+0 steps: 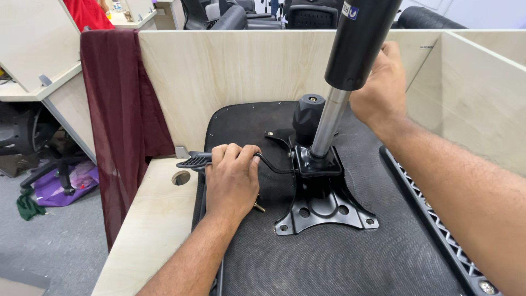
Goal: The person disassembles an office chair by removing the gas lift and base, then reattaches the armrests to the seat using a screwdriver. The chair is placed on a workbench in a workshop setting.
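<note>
The head view looks down on an upturned chair seat (329, 257), its black fabric underside facing up, lying on a pale wooden counter (150, 225) inside a cubicle of light wood partitions (230, 71).

A black metal plate (323, 205) sits on the middle of the seat, its corners splayed out flat with small holes in them. From the plate's raised hub a gas cylinder (342, 82) rises, tilted slightly toward the upper right — a bright steel rod below, a thick black tube above that runs out of the top of the frame. Just behind the hub stands a black knob (307, 116).

The left hand (233, 178) is curled shut around a thin black lever (274, 164) that runs from the plate out to the left; the lever's ribbed paddle (193, 161) sticks out past the knuckles, over the seat's edge. A small brass-coloured piece (258, 206) shows just below that hand on the fabric.

The right hand (378, 90) is wrapped around the black tube from behind, at its lower end; the fingers are hidden by the tube, so the grip looks closed but only the back of the hand shows.

Along the seat's right side lies a black ribbed plastic strip (438, 219). A dark red cloth (123, 109) hangs over the left partition. On the grey floor at left are an office chair base (49, 170) and a purple bag (68, 183).
</note>
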